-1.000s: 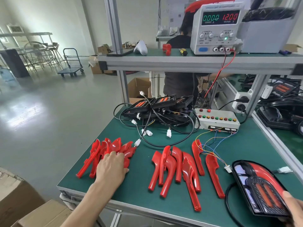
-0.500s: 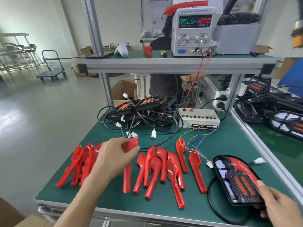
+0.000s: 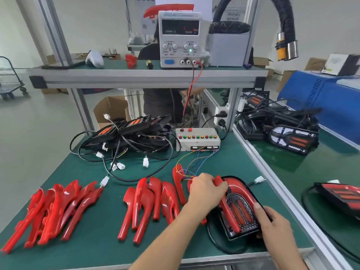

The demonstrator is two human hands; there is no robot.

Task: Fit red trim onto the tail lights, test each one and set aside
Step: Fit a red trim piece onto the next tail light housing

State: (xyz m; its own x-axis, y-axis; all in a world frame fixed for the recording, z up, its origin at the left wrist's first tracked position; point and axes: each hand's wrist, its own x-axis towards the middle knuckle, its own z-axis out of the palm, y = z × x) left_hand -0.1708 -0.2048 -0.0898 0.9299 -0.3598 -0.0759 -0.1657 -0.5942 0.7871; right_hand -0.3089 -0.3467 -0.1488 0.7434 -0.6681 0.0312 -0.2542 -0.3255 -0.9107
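Hands work at the front right of the green table [image 3: 97,250]. The left hand [image 3: 206,193] has its fingers curled around the top of a red trim piece [image 3: 228,213], which lies along the left side of a black tail light [image 3: 241,209]. The right hand [image 3: 272,221] grips the near right edge of that tail light, thumb on top and fingers tucked under. The tail light lies flat near the table's front edge, with its black cable [image 3: 216,242] looping beside it. Two groups of loose red trim pieces lie to the left, one pile [image 3: 50,209] at the far left and one [image 3: 150,203] in the middle. Behind them sit a heap of black tail lights [image 3: 128,131] with tangled wires and a white button box [image 3: 197,141]. A power supply [image 3: 180,39] stands on the shelf above.
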